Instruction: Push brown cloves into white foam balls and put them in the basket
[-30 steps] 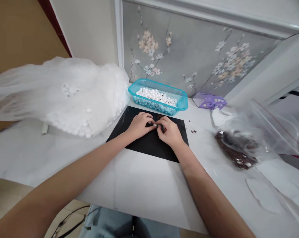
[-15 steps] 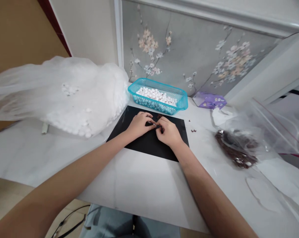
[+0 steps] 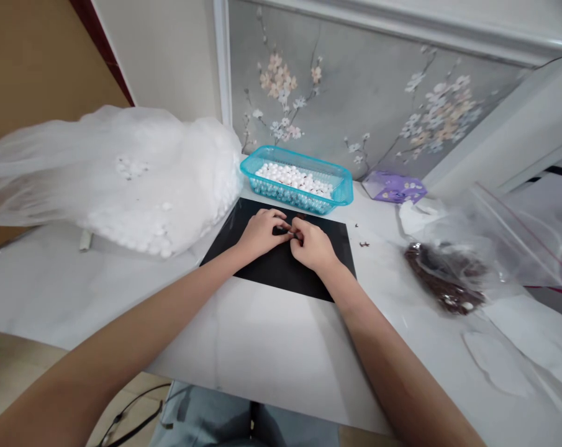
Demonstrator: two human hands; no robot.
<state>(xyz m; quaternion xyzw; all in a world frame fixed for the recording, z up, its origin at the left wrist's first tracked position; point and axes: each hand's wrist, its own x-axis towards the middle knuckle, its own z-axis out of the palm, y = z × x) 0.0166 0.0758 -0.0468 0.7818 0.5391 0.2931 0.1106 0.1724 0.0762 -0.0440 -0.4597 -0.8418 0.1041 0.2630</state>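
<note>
Over a black mat (image 3: 281,270) my two hands meet, fingertips close together. My left hand (image 3: 262,234) is closed in a pinch, thumb and forefinger around something small that is mostly hidden. My right hand (image 3: 314,244) pinches at the same spot from the other side; what lies between its fingers is too small to make out. Some small brown pieces (image 3: 302,216) show on the mat just behind the right fingers. Beyond the mat stands a turquoise plastic basket (image 3: 341,192) holding many white beads (image 3: 292,178).
A big translucent bag (image 3: 169,180) of white balls lies at the left. On the right are a few brown bits (image 3: 364,244), a clear zip bag (image 3: 504,248) with brown pieces (image 3: 439,279), and a purple packet (image 3: 396,187). A patterned panel (image 3: 336,81) rises behind the table.
My right hand has shifted slightly to the left, its fingers closer against the left fingertips. My left hand stays nearly where it was.
</note>
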